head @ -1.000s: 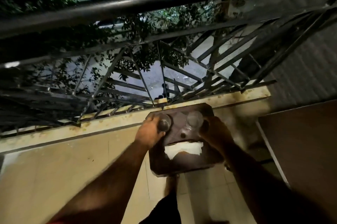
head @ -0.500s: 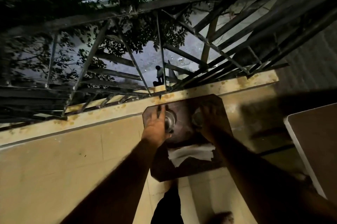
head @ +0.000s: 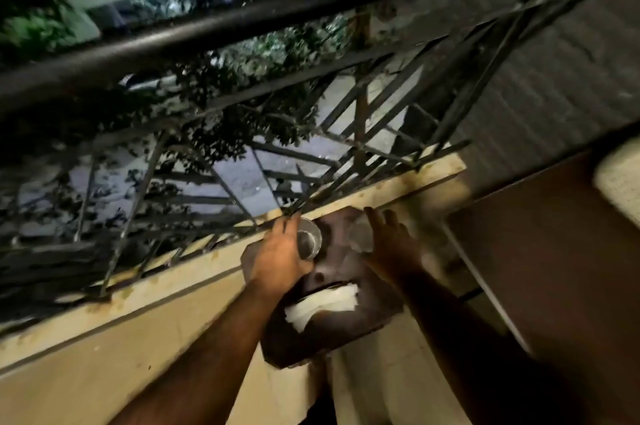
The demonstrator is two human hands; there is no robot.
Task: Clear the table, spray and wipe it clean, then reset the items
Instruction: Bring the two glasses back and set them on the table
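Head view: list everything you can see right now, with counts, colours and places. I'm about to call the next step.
Stool: one, dark brown, by the railing base.
Glass: one clear, in left hand over the stool; a second by the right hand is too blurred to confirm.
Tissue: one white wad, on the stool.
Table: one, dark brown, right edge.
Railing: black metal, across the top.
Left hand: gripping glass.
Right hand: fingers spread, open.

A dark brown table [head: 332,338] bears a white cloth [head: 322,305] beside black railing [head: 214,33].
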